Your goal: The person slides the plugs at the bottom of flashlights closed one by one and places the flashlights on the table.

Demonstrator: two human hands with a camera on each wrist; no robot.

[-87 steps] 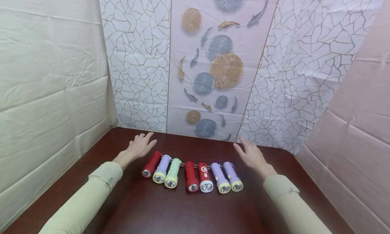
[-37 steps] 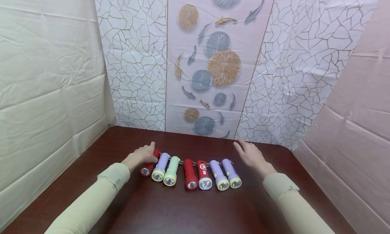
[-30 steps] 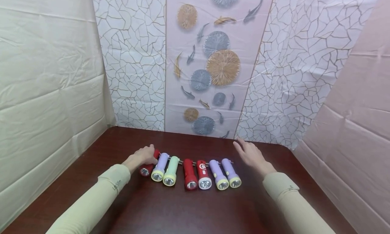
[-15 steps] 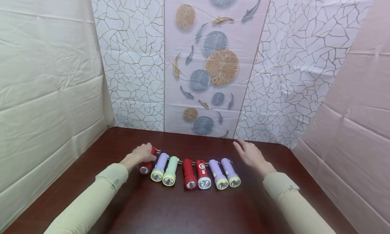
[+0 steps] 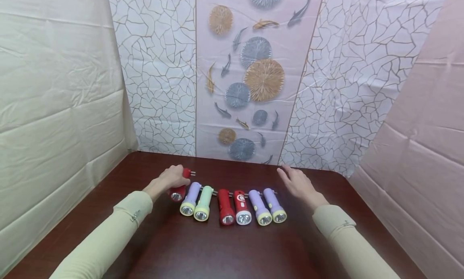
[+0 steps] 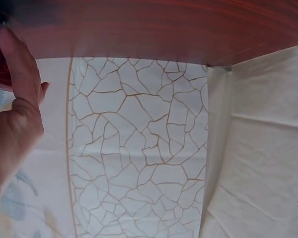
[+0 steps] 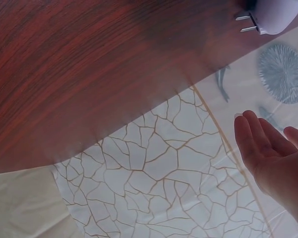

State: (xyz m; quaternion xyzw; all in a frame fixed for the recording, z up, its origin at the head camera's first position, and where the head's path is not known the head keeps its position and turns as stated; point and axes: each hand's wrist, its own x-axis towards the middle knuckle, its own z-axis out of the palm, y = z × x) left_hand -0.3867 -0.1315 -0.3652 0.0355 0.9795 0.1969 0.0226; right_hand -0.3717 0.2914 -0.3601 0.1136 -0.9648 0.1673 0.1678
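My left hand (image 5: 170, 178) grips a red flashlight (image 5: 177, 195) at the left end of a row of flashlights, its lens toward me and two metal plug prongs poking out past my fingers. In the left wrist view, part of that red body shows at the edge beside my fingers. Right of it lie a purple flashlight (image 5: 191, 198) and a mint green one (image 5: 204, 202), both with yellow heads. My right hand (image 5: 299, 184) holds nothing, fingers extended, off to the right of the last purple flashlight (image 5: 274, 205). The right wrist view shows a purple flashlight's pronged tail (image 7: 278, 17).
Mid-row lie a red flashlight (image 5: 226, 206) and a red one with a white head (image 5: 242, 208); another purple flashlight (image 5: 260, 207) follows. All rest on a dark red-brown table (image 5: 217, 250). Cloth sheets enclose it, with a patterned backdrop (image 5: 163, 89) behind.
My left hand came down from beyond the row, took hold of the leftmost red flashlight and shifted it a little farther back, away from its purple neighbour. My right hand stays about in place.
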